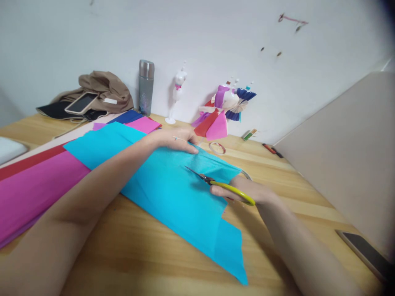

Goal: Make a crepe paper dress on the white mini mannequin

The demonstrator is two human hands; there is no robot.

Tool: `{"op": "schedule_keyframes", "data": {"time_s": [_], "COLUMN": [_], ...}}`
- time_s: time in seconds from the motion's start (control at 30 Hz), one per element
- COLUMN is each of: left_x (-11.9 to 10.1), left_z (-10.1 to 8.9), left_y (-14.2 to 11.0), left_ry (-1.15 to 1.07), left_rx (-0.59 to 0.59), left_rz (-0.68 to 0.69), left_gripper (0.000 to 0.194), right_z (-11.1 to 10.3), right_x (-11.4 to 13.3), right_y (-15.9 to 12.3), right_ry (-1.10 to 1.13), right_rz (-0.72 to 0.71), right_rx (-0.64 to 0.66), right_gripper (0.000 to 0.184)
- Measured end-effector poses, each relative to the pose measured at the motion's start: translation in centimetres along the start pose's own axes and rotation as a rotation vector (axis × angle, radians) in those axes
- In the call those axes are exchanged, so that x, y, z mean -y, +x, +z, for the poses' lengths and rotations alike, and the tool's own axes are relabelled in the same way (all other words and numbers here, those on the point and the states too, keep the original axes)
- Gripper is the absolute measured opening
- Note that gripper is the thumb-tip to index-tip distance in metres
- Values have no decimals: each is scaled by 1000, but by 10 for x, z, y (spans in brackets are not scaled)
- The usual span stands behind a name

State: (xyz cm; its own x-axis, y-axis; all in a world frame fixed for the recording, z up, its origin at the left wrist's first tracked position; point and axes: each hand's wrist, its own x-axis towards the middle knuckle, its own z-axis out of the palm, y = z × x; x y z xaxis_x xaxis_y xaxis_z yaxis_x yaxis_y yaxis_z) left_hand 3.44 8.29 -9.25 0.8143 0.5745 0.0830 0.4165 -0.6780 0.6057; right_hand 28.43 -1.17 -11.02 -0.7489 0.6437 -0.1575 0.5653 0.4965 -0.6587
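Note:
A long sheet of turquoise crepe paper [166,189] lies slantwise across the wooden table [129,255]. My left hand [177,139] rests flat on its far edge, fingers stretched out, pressing the paper down. My right hand [247,191] grips yellow-handled scissors [216,184], whose blades point left into the paper beside a cut running in from the right edge.
Magenta, red and blue paper sheets [33,185] lie at the left. At the back stand a steel flask [146,87], a white mannequin [177,94], a paper-dressed mannequin [224,109] and a tape roll [217,147]. A phone [80,102] lies on brown cloth; another phone [364,253] is at right.

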Motion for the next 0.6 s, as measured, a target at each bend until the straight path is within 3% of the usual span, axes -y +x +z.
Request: {"op": "schedule_keyframes", "data": {"time_s": [0.17,0.37,0.6], "left_x": [3,4,7], "left_z": [-1,-1,-2], "left_y": [0,0,-1], "left_ry": [-6,9,-18], "left_rx": [-8,-2,13], "left_rz": [44,36,-7], "left_gripper": [30,32,32], "right_z": [1,-2,-5], "right_x": [-8,-8,-6], "right_y": [4,2,-1], "right_ry": [-32,-40,33], "right_rz": [-50,-21,-62], "right_rx": [-95,-59,1], "right_gripper": [80,71,84]}}
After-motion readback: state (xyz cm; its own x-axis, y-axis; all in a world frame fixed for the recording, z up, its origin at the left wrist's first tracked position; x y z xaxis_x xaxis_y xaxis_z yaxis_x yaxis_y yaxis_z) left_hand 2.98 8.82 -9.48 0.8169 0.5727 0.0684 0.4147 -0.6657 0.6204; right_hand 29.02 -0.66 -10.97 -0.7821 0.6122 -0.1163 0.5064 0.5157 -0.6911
